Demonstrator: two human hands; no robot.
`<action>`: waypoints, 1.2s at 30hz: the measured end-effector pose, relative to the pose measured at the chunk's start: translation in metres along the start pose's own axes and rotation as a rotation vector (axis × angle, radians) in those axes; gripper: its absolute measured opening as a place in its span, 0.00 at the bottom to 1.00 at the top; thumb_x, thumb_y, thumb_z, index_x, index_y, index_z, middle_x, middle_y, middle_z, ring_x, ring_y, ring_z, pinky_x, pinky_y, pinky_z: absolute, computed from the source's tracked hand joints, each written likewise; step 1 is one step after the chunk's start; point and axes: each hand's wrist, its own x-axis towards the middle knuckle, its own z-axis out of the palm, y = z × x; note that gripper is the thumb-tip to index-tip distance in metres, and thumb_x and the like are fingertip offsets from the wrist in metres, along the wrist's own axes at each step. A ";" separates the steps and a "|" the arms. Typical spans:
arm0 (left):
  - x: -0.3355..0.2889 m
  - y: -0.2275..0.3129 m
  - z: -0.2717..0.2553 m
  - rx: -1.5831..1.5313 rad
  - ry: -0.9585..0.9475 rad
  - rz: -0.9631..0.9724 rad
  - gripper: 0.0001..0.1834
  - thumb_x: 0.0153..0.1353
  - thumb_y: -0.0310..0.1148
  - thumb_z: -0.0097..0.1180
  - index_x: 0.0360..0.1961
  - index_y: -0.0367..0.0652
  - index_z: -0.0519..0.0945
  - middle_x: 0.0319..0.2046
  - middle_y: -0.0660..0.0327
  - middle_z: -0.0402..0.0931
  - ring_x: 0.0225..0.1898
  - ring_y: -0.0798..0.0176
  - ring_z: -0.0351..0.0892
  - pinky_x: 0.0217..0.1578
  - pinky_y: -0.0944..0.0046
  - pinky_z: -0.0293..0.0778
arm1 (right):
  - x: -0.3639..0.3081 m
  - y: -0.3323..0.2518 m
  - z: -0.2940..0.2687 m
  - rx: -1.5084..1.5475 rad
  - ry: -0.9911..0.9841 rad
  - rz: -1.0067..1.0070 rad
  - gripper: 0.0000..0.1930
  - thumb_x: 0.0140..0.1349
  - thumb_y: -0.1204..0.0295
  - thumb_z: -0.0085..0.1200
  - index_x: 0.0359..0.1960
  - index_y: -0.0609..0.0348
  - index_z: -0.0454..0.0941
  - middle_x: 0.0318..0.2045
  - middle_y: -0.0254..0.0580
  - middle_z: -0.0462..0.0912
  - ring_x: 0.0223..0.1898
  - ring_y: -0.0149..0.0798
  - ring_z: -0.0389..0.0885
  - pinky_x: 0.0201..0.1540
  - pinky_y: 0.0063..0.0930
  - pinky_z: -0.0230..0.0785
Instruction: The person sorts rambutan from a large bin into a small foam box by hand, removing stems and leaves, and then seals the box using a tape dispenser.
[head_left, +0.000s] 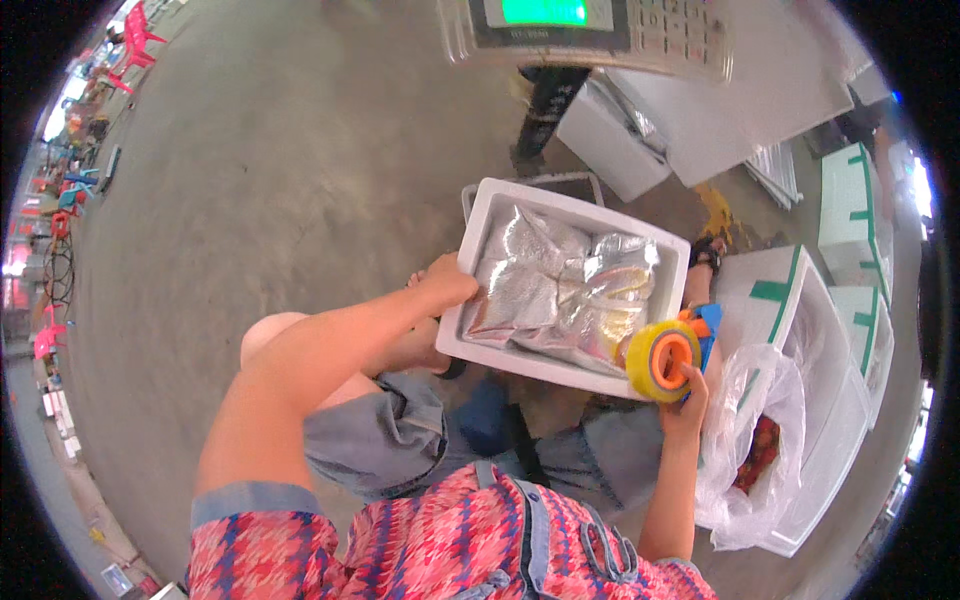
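Note:
In front of my knees is an open white foam box point(583, 383). Folded silver foil insulation wrap point(525, 290) fills its inside and covers whatever lies beneath. My left hand point(445, 285) grips the box's left wall, fingers hidden behind it. At the near right corner, my right hand point(690, 398) is closed around a tape dispenser point(710, 325) with a blue frame. A roll of yellow tape point(645, 362) on an orange hub sits in it, overlapping the box's rim.
A scale display point(545, 40) on a dark post stands beyond the box, above a dark platform edge point(570, 187). White foam boxes point(845, 215) with green tape line the right. A clear plastic bag point(735, 440) with reddish contents sits by my right arm. Red chairs point(135, 45) stand far left.

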 end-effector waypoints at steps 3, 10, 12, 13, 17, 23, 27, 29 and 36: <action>0.000 0.003 -0.039 0.045 0.017 -0.098 0.18 0.37 0.30 0.61 0.32 0.34 0.84 0.32 0.45 0.83 0.35 0.49 0.83 0.38 0.55 0.76 | -0.017 0.006 0.038 0.041 -0.108 0.083 0.20 0.55 0.71 0.54 0.49 0.66 0.75 0.48 0.46 0.81 0.49 0.43 0.81 0.54 0.35 0.74; -0.014 -0.110 -0.240 -0.309 0.380 -0.115 0.06 0.41 0.24 0.57 0.21 0.31 0.80 0.21 0.53 0.78 0.23 0.59 0.78 0.26 0.59 0.72 | -0.027 0.072 0.243 -0.247 -0.344 0.287 0.25 0.54 0.70 0.59 0.55 0.58 0.72 0.47 0.42 0.78 0.51 0.38 0.77 0.54 0.36 0.71; -0.014 -0.109 -0.270 -0.439 0.451 -0.218 0.06 0.41 0.23 0.54 0.20 0.29 0.79 0.19 0.53 0.77 0.23 0.55 0.79 0.24 0.57 0.72 | 0.025 0.111 0.291 -0.202 -0.588 0.252 0.31 0.53 0.73 0.60 0.60 0.59 0.64 0.50 0.41 0.77 0.51 0.39 0.76 0.54 0.37 0.71; -0.009 -0.126 -0.282 -0.487 0.498 -0.183 0.06 0.42 0.23 0.54 0.21 0.29 0.79 0.20 0.52 0.77 0.23 0.55 0.79 0.24 0.56 0.72 | 0.030 0.112 0.334 -0.306 -0.504 0.281 0.32 0.53 0.72 0.61 0.61 0.59 0.64 0.50 0.40 0.76 0.50 0.39 0.76 0.54 0.36 0.71; 0.049 -0.246 -0.297 -0.678 0.683 -0.186 0.11 0.41 0.21 0.52 0.28 0.25 0.78 0.24 0.49 0.77 0.26 0.51 0.80 0.26 0.54 0.74 | 0.085 0.146 0.433 -0.368 -0.783 0.197 0.30 0.52 0.72 0.62 0.58 0.60 0.65 0.46 0.41 0.78 0.48 0.36 0.78 0.51 0.31 0.69; 0.114 -0.333 -0.247 -0.862 0.672 -0.306 0.14 0.43 0.24 0.57 0.31 0.24 0.77 0.29 0.49 0.78 0.29 0.51 0.78 0.32 0.51 0.74 | 0.075 0.148 0.406 -0.502 -0.765 0.271 0.33 0.49 0.73 0.65 0.58 0.59 0.64 0.47 0.42 0.77 0.48 0.38 0.77 0.53 0.33 0.69; 0.126 -0.337 -0.236 -1.065 0.841 -0.256 0.26 0.46 0.28 0.56 0.49 0.29 0.73 0.47 0.43 0.73 0.43 0.50 0.77 0.44 0.50 0.73 | 0.050 0.115 0.301 -0.552 -0.663 0.370 0.38 0.50 0.70 0.68 0.63 0.59 0.60 0.52 0.43 0.76 0.54 0.42 0.75 0.58 0.39 0.68; 0.115 -0.296 -0.259 -0.883 0.956 -0.233 0.32 0.48 0.30 0.55 0.57 0.31 0.69 0.56 0.43 0.69 0.53 0.50 0.73 0.52 0.52 0.70 | 0.032 0.090 0.249 -0.545 -0.570 0.356 0.34 0.55 0.66 0.67 0.60 0.57 0.62 0.51 0.43 0.76 0.54 0.40 0.75 0.56 0.40 0.70; 0.064 -0.125 -0.385 -0.244 1.171 0.399 0.37 0.57 0.33 0.56 0.68 0.37 0.61 0.69 0.52 0.57 0.69 0.51 0.58 0.66 0.56 0.56 | -0.013 0.033 0.123 -0.129 -0.339 0.316 0.21 0.65 0.61 0.57 0.56 0.51 0.67 0.44 0.36 0.77 0.47 0.35 0.78 0.48 0.34 0.74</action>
